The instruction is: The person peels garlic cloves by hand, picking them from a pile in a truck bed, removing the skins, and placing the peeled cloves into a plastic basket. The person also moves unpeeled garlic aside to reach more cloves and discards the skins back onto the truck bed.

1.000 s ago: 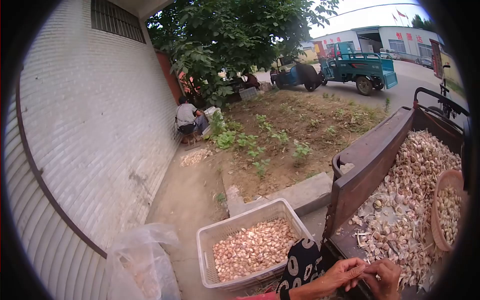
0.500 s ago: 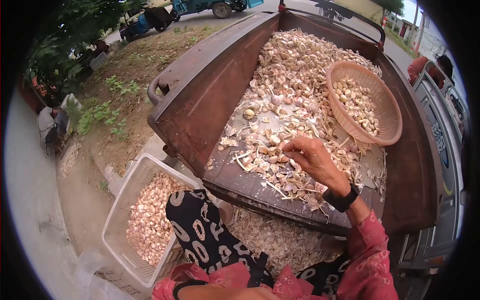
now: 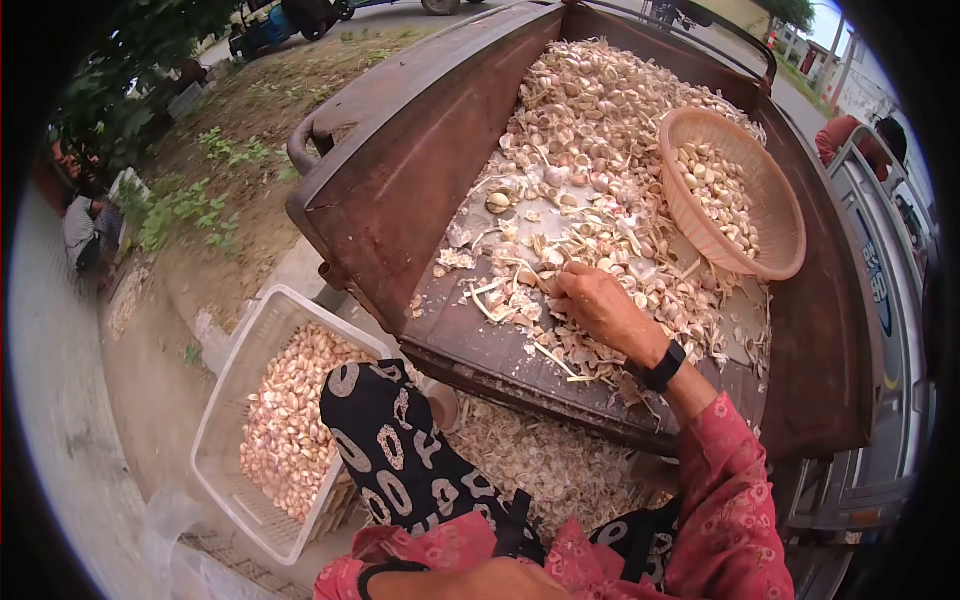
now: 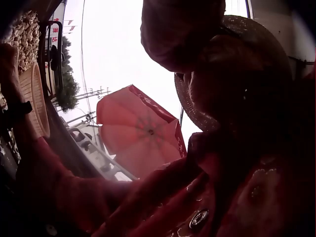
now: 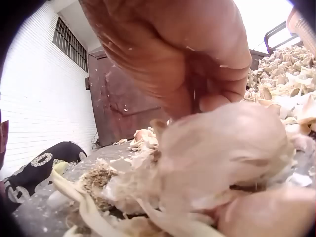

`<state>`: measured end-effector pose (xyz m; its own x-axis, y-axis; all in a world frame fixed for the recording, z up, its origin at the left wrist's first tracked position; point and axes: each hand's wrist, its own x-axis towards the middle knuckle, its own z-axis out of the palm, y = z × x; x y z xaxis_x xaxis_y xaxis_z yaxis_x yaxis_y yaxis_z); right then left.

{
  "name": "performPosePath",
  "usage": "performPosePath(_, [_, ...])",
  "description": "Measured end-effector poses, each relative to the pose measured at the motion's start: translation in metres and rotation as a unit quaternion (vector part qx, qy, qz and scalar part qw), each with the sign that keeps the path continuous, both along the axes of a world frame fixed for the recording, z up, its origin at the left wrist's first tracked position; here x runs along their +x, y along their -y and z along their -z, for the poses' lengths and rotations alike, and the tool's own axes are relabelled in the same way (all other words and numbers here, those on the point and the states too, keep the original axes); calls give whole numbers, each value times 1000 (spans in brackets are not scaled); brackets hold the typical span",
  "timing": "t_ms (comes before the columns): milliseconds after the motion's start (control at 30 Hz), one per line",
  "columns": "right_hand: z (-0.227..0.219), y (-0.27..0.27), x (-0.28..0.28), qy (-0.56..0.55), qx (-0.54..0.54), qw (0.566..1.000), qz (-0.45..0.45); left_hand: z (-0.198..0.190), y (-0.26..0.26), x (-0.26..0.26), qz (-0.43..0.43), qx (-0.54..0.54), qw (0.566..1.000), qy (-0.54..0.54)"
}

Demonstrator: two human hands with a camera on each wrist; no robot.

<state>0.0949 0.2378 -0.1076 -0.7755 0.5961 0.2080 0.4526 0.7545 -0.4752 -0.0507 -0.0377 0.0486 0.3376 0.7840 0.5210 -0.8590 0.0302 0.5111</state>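
My right hand (image 3: 595, 302) reaches down into the near part of a heap of garlic cloves and husks (image 3: 600, 130), in a brown metal cart bed (image 3: 400, 220). Its fingers are bent, fingertips right at the husks. In the right wrist view a large pale blurred garlic piece (image 5: 222, 148) hides the fingertips, so I cannot tell what they hold. The left forearm (image 3: 480, 582) lies low against my body, at the bottom edge of the head view. The left wrist view shows the left hand (image 4: 182, 34) only as a dark rounded shape.
A pink woven basket (image 3: 790, 235) of cloves leans on the heap. A white plastic crate (image 3: 215, 440) of cloves stands left of my patterned trouser leg (image 3: 385, 440). Husks (image 3: 540, 460) litter the ground below the cart's edge. Another person (image 3: 845, 140) is beyond the cart's right side.
My view has swung right, from the wall and crate to the cart. Earlier both hands were together near the cart's edge; now they are apart and the right hand has gone down into the garlic.
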Motion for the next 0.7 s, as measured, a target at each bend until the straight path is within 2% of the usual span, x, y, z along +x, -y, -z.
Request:
performPosePath(33, [-2, 0, 4, -1, 5, 1000, 0, 0, -1, -1, 0, 5, 1000, -1])
performPosePath(100, [-3, 9, 15, -122, -135, 982, 41, 4, -4, -2, -58, -56, 997, -12])
performPosePath(133, [-3, 11, 22, -177, -285, 939, 72, 7, -7, -2, -85, -87, 992, -16])
performPosePath(167, [-8, 14, 28, -177, -280, 941, 76, 11, -13, -2, -111, -112, 987, -19])
performPosePath(200, [-14, 22, 34, -260, -388, 880, 82, 22, -25, -4, -94, -179, 979, 15])
performPosePath(233, [-24, 32, 38, -340, -487, 800, 86, 40, -39, -5, -76, -246, 965, 47])
performPosePath(267, [-34, 47, 39, -357, -485, 791, 104, 57, -51, -5, -109, -292, 949, -35])
performPosePath(300, [-37, 56, 42, -356, -473, 799, 100, 74, -60, -4, -142, -339, 923, -116])
performPosePath(333, [-41, 68, 41, -375, -422, 821, 85, 88, -68, -1, -140, -341, 922, -116])
performPosePath(400, [-44, 89, 41, -384, -302, 871, 48, 106, -80, 9, -135, -413, 895, -100])
performPosePath(433, [-44, 95, 43, -384, -304, 871, 50, 108, -81, 12, -134, -415, 894, -101])
performPosePath(533, [-56, 117, 46, -294, -62, 954, 8, 112, -80, 18, -122, -411, 897, -106])
performPosePath(600, [-56, 126, 44, -297, -71, 952, 15, 116, -76, 17, -171, -339, 900, -213])
performPosePath(633, [-56, 128, 44, -298, -78, 951, 21, 118, -74, 17, -170, -340, 900, -214])
performPosePath(700, [-55, 131, 44, -305, -80, 949, 6, 121, -72, 18, -221, -316, 895, -224])
